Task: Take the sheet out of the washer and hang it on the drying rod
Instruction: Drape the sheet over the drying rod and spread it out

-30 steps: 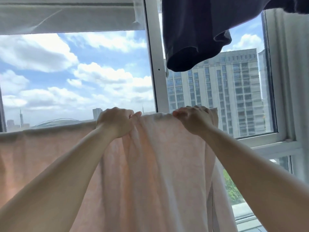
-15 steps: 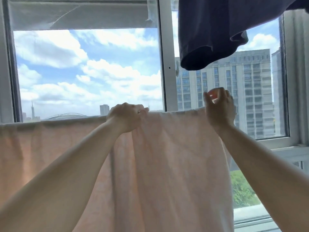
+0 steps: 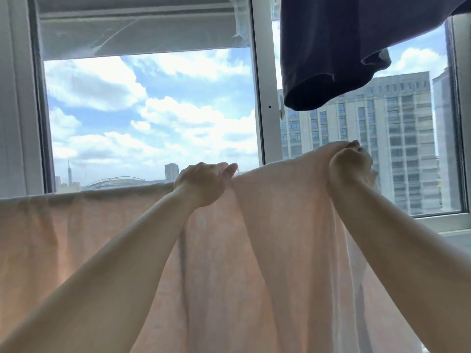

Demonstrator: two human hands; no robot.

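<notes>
Left hand [image 3: 204, 183], right hand [image 3: 350, 165] pinching sheet [image 3: 267, 250] top edge | risk: uneven drape sliding off hidden rod

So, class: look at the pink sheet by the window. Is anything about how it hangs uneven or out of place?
Yes. The sheet's top edge lies level on the left, but the right hand has its grip on the right end and lifts it into a peak. The left hand pinches the edge lower down. Folds bunch below it. Nothing looks torn.

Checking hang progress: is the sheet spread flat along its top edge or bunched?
Partly spread. Sheet lies flat on the left; the right hand lifts a pinched corner into a peak.
</notes>
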